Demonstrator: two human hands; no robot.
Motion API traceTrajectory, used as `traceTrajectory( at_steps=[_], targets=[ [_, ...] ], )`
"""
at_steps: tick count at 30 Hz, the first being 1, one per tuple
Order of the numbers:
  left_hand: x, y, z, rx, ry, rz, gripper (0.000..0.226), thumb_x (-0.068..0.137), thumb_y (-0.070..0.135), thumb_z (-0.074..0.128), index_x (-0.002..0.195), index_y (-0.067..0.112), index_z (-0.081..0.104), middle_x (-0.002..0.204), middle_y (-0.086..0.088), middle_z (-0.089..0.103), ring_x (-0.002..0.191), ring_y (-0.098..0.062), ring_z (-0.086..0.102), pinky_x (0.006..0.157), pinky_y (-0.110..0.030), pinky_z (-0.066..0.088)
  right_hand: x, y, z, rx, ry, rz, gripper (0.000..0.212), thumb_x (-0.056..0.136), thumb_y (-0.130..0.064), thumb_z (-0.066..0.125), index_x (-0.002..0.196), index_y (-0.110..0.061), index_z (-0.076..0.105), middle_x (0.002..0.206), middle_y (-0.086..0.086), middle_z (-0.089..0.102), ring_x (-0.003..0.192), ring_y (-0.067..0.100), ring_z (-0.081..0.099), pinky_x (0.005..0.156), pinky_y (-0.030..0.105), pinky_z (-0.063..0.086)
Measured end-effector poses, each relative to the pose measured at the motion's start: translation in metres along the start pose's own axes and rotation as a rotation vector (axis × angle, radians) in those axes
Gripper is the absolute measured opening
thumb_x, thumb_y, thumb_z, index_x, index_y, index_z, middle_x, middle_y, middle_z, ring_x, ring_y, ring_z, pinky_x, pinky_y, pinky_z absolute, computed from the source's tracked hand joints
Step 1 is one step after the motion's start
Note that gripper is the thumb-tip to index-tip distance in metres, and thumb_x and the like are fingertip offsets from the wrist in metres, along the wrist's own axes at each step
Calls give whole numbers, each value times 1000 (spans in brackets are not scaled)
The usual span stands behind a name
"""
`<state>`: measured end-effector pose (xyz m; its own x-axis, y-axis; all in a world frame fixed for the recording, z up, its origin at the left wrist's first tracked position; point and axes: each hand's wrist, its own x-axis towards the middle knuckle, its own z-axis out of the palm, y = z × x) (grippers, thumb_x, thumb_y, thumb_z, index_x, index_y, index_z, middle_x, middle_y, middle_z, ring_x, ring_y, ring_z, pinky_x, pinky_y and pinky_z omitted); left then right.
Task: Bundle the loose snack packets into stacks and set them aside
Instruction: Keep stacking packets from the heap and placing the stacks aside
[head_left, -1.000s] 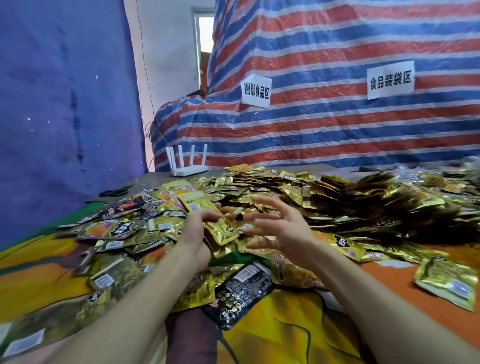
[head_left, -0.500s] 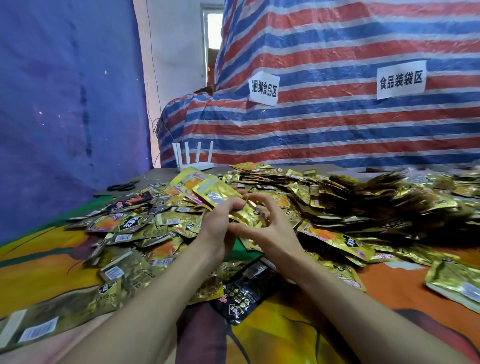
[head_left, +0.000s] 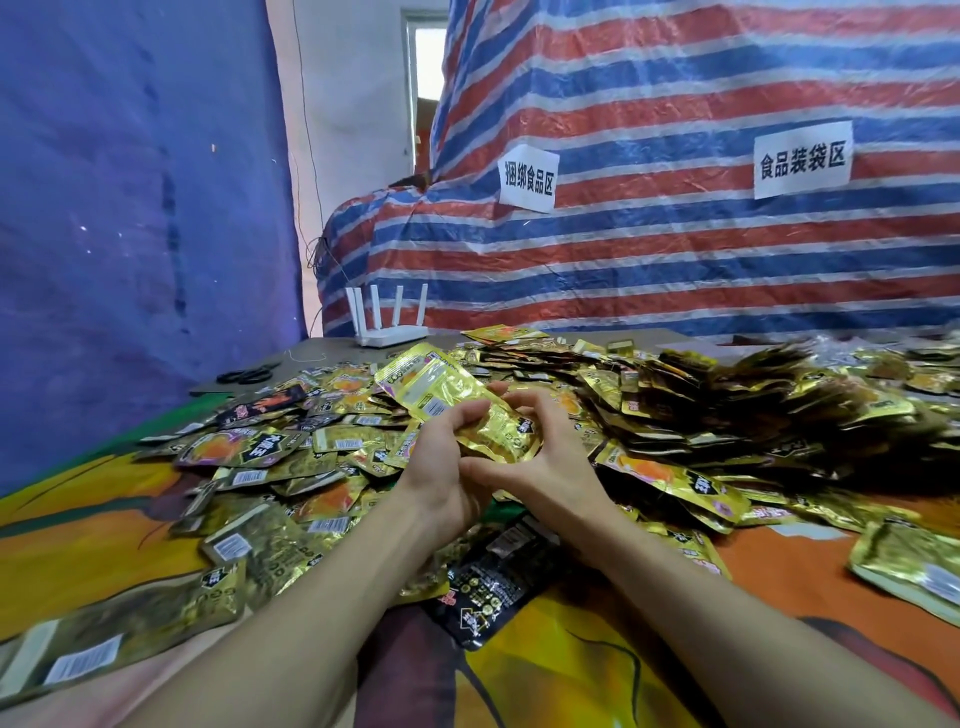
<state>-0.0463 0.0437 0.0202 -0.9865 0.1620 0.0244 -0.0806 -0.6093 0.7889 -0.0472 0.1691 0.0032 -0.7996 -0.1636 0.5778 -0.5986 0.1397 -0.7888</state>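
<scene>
While loose packets (head_left: 675, 415) cover the table (head_left: 88, 545), left grip (head_left: 441, 467) and right grip (head_left: 548, 462) together clasp several gold packets (head_left: 452, 392).

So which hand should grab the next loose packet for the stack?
Probably right: the left hand wraps the gold stack, the right hand only pinches its end, and the pile heaps up on its side.

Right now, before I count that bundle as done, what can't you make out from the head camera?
Head view only.
- Count in the held stack: packets overlap; left hand and right hand cover its near end.
- Any band round it: hidden by the fingers.
- Far-right pile: blurred, print unreadable.
- Right-edge packet: cut off by the frame.
</scene>
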Motion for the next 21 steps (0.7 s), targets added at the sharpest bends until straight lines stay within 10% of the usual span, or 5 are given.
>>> traceTrajectory(
  at_steps=[8, 14, 21],
  targets=[
    [2, 1, -3, 61, -34, -53, 37, 74, 29, 63, 109, 22, 74, 120, -14, 72, 103, -37, 69, 108, -57, 39, 4, -3, -15, -130, -74, 48, 83, 50, -49, 85, 123, -38, 47, 116, -13, 56, 106, -6, 54, 74, 14, 49],
    [3, -6, -3, 153, -40, 23, 24, 74, 33, 68, 80, 13, 82, 92, -10, 76, 83, -27, 75, 81, -43, 60, 5, 3, -14, -148, -188, 115, 92, 52, -42, 89, 131, -34, 43, 116, -22, 51, 100, -6, 57, 70, 14, 55],
    [-2, -13, 3, 370, 157, 73, 35, 85, 48, 70, 101, 17, 79, 102, -10, 77, 93, -27, 74, 72, -36, 58, 3, 10, -16, -130, -243, 182, 98, 60, -31, 94, 142, -25, 40, 116, -20, 48, 97, -22, 47, 65, -6, 40]
  ],
)
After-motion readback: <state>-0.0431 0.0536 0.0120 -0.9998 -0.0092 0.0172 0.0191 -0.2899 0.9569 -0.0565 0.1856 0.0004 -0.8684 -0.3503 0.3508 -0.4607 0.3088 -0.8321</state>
